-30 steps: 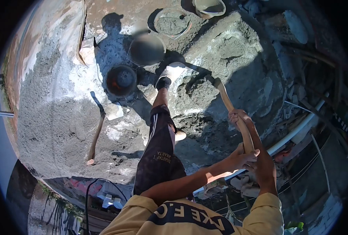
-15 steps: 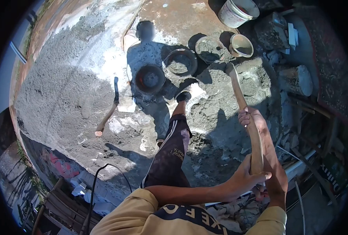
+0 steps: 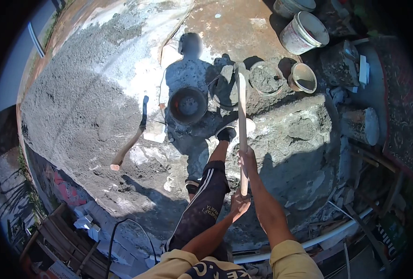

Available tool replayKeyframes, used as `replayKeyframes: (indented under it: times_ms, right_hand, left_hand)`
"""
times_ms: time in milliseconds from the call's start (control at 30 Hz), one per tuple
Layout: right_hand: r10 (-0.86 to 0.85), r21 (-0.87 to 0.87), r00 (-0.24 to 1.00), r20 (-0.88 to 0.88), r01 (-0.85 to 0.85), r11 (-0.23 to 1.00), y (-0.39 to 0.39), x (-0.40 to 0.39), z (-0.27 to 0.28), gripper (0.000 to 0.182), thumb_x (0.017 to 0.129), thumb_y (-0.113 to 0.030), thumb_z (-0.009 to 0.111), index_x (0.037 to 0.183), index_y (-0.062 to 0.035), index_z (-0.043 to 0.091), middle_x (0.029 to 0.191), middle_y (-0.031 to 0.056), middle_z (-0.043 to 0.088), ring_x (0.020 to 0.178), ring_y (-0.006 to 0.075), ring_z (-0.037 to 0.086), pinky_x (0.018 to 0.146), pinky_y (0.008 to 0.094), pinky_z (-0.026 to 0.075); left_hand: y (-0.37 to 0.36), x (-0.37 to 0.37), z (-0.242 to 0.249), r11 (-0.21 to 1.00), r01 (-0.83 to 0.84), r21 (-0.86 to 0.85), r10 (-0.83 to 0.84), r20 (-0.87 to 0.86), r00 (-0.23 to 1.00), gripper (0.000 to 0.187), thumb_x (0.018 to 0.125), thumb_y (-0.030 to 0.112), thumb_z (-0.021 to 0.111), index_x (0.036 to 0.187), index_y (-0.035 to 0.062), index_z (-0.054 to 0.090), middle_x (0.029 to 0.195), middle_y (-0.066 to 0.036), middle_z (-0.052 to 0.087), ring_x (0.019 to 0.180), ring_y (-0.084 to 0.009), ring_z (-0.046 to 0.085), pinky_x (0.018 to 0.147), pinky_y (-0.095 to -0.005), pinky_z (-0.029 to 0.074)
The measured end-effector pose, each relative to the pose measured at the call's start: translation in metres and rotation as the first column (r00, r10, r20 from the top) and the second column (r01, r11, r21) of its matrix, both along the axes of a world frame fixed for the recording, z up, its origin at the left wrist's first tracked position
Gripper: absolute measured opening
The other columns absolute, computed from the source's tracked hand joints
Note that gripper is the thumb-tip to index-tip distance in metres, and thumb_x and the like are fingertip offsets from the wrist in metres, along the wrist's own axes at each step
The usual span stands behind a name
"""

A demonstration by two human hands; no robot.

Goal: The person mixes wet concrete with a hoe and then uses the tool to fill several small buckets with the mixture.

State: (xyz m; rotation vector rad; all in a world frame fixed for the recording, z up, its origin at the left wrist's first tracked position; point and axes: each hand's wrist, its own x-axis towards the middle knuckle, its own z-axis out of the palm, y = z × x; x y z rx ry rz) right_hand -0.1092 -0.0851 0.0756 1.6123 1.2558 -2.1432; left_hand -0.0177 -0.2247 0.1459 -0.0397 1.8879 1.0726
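Observation:
My right hand (image 3: 248, 161) grips the middle of the long wooden handle of a hoe (image 3: 242, 111). Lower down, my left hand (image 3: 240, 205) is closed round the handle's butt end. The hoe's head, grey with mortar, overlaps a dark bucket (image 3: 219, 101) in this view and partly hides its inside. Left of that bucket stands a black bucket (image 3: 188, 88) with a little grey residue in it. To the right, a bucket (image 3: 266, 78) is filled with wet mortar. My foot (image 3: 226, 134) is planted just below the dark bucket.
Wet grey mortar (image 3: 299, 125) is heaped on the right. A second wooden-handled tool (image 3: 129, 148) lies across the mortar at left. A small bucket (image 3: 303, 78) and a white bucket (image 3: 304, 32) stand upper right. Rubble, planks and a pale pipe (image 3: 309, 241) border the near side.
The hoe has swung left from the mortar heap to over the dark bucket, both hands moving with it. My left hand still holds the butt end. The view has shifted slightly.

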Motion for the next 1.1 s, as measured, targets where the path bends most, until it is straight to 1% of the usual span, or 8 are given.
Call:
replayKeyframes:
  times_ms: [300, 467, 567, 600, 667, 733, 800, 1100]
  right_hand:
    - [-0.146, -0.132, 0.979, -0.142, 0.128, 0.983, -0.025, 0.059, 0.001, 0.015, 0.082, -0.012, 0.057, 0.091, -0.0058, 0.047, 0.065, 0.0035, 0.052, 0.042, 0.0119, 0.046, 0.037, 0.0256, 0.039]
    - [-0.245, 0.041, 0.963, 0.113, 0.242, 0.969, -0.041, 0.095, 0.073, 0.013, 0.081, -0.012, 0.06, 0.083, -0.0018, 0.052, 0.061, 0.0048, 0.053, 0.041, 0.0122, 0.048, 0.035, 0.0256, 0.038]
    - [-0.368, 0.055, 0.927, 0.069, 0.365, 0.93, -0.051, 0.151, 0.089, 0.012, 0.079, -0.01, 0.061, 0.08, -0.0014, 0.053, 0.06, 0.0059, 0.055, 0.038, 0.0126, 0.047, 0.034, 0.0259, 0.038]
    - [-0.507, 0.033, 0.861, -0.033, 0.508, 0.861, -0.048, 0.171, 0.095, 0.012, 0.078, -0.01, 0.061, 0.079, -0.0016, 0.053, 0.06, 0.0064, 0.055, 0.037, 0.013, 0.047, 0.034, 0.0262, 0.038]
    - [-0.542, 0.086, 0.838, -0.066, 0.546, 0.833, -0.037, 0.181, 0.109, 0.013, 0.074, -0.009, 0.063, 0.078, -0.0018, 0.052, 0.058, 0.0065, 0.054, 0.036, 0.0145, 0.046, 0.033, 0.0266, 0.037]
    - [-0.512, 0.231, 0.858, 0.041, 0.491, 0.84, -0.018, 0.174, 0.132, 0.013, 0.073, -0.007, 0.062, 0.079, -0.0023, 0.052, 0.057, 0.0062, 0.053, 0.036, 0.0143, 0.045, 0.033, 0.0265, 0.037]
    - [-0.571, 0.263, 0.82, 0.039, 0.542, 0.798, 0.0, 0.184, 0.131, 0.012, 0.073, -0.005, 0.061, 0.079, -0.003, 0.051, 0.056, 0.0052, 0.05, 0.036, 0.0133, 0.045, 0.034, 0.0264, 0.036]
    - [-0.863, -0.106, 0.505, 0.015, 0.859, 0.501, 0.109, 0.19, -0.011, 0.008, 0.076, -0.005, 0.058, 0.075, -0.0035, 0.05, 0.06, 0.002, 0.046, 0.044, 0.0105, 0.042, 0.041, 0.0253, 0.036]
  left_hand:
    - [-0.035, 0.059, -0.014, 0.968, -0.207, 0.139, 0.198, 0.077, 0.977, 0.025, 0.075, 0.008, 0.059, 0.099, 0.002, 0.054, 0.062, -0.012, 0.052, 0.053, -0.0248, 0.05, 0.051, -0.0345, 0.042]
    - [-0.065, 0.097, 0.037, 0.991, 0.126, -0.047, -0.125, 0.038, 0.991, 0.029, 0.081, 0.018, 0.063, 0.103, 0.0035, 0.053, 0.079, -0.014, 0.059, 0.072, -0.0305, 0.061, 0.06, -0.0371, 0.049]
    - [-0.087, 0.108, 0.051, 0.929, 0.261, 0.262, -0.271, -0.001, 0.963, 0.03, 0.089, 0.028, 0.058, 0.111, 0.0081, 0.05, 0.084, -0.005, 0.053, 0.076, -0.0191, 0.055, 0.061, -0.029, 0.048]
    - [-0.097, 0.127, 0.039, 0.937, 0.001, 0.35, -0.177, 0.472, 0.864, 0.026, 0.091, 0.024, 0.053, 0.113, 0.0094, 0.048, 0.091, -0.006, 0.052, 0.082, -0.0189, 0.054, 0.066, -0.0287, 0.048]
    - [-0.119, 0.17, 0.013, 0.816, -0.49, -0.308, 0.341, 0.94, -0.022, 0.021, 0.096, 0.018, 0.043, 0.117, 0.012, 0.046, 0.104, -0.006, 0.049, 0.094, -0.0184, 0.052, 0.076, -0.0281, 0.05]
    - [-0.109, 0.15, 0.028, 0.94, -0.32, 0.117, 0.039, 0.895, 0.444, 0.021, 0.094, 0.015, 0.047, 0.114, 0.0091, 0.048, 0.1, -0.007, 0.051, 0.089, -0.0179, 0.054, 0.072, -0.0258, 0.049]
    - [-0.076, 0.116, 0.051, 0.855, 0.358, 0.374, -0.494, 0.384, 0.78, 0.026, 0.088, 0.016, 0.056, 0.111, 0.0054, 0.05, 0.091, -0.011, 0.055, 0.08, -0.0197, 0.057, 0.066, -0.0288, 0.048]
    - [0.085, -0.003, 0.014, 0.7, 0.704, 0.123, -0.714, 0.167, 0.68, 0.037, 0.076, 0.024, 0.068, 0.099, -0.0002, 0.053, 0.084, -0.021, 0.063, 0.078, -0.0367, 0.062, 0.065, -0.043, 0.047]
